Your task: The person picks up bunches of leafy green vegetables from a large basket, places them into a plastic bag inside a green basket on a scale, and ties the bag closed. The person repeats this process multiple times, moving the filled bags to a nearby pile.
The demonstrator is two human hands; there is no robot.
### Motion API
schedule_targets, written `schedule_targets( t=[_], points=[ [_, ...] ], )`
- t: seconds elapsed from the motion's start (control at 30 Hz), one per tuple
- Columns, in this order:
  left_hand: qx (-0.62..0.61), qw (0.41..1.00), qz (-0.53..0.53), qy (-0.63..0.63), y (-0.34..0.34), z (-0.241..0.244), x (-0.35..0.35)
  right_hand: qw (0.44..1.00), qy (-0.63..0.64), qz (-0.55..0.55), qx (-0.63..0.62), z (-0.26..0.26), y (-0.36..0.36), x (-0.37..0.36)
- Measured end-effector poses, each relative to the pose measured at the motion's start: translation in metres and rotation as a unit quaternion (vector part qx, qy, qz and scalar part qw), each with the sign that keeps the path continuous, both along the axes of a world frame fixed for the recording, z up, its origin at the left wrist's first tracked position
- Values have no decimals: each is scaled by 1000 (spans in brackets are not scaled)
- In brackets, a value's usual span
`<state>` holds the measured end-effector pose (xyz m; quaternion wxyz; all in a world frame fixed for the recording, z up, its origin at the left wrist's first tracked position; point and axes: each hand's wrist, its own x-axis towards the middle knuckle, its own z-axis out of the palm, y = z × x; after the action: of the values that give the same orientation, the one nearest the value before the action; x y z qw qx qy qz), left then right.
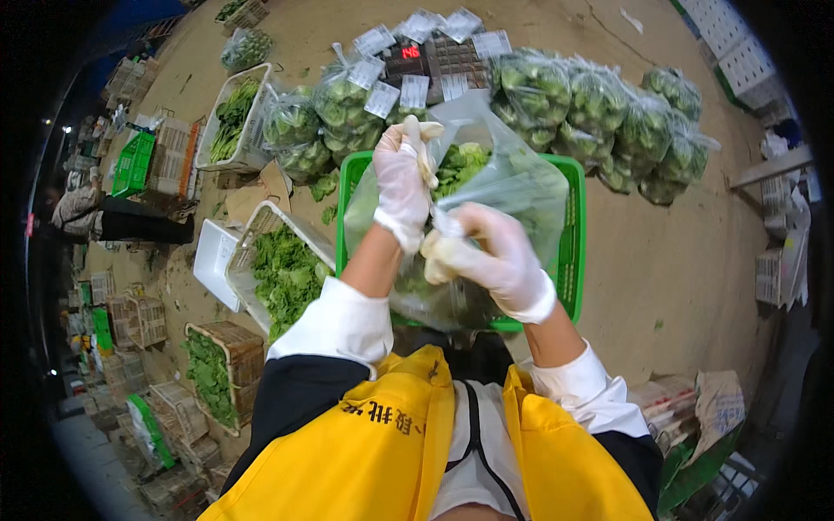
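Observation:
A clear plastic bag point(521, 189) of leafy greens stands in a green plastic crate point(575, 241) in front of me. Lettuce leaves point(464, 166) show through its opening. My right hand point(495, 257), in a thin white glove, is closed around a twisted bunch of the bag's plastic. My left hand point(402, 185), gloved alike, is raised at the bag's left side with its fingers bent around the bag's edge; its exact hold is partly hidden. The two hands are close together above the crate.
A scale with a lit red display point(410, 52) and printed slips stands beyond the crate. Filled bags of greens point(596, 98) flank it. To the left are crates of lettuce point(283, 267) and leafy stems point(231, 117), a white foam box point(218, 260) and a person point(124, 215).

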<state>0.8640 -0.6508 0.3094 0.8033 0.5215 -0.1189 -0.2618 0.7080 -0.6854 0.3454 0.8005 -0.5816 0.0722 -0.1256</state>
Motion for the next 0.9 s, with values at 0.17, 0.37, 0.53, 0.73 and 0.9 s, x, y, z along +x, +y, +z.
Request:
schedule_targets(
  t=[0.17, 0.37, 0.53, 0.73, 0.9],
  points=[
    [98, 990, 95, 27, -25, -83, 42, 956, -13, -80, -280, -50, 12, -3],
    [212, 959, 189, 3, -74, -131, 53, 955, 8, -164, -247, -92, 18, -26],
    [353, 900, 231, -107, -82, -193, 72, 950, 15, -231, -210, -132, 36, -64],
    [559, 781, 178, -212, -88, -199, 79, 954, 46, -260, -139, -157, 48, -82],
    [218, 968, -118, 33, -21, -185, 125, 966, 43, -250, -44, -148, 10, -79]
  ],
)
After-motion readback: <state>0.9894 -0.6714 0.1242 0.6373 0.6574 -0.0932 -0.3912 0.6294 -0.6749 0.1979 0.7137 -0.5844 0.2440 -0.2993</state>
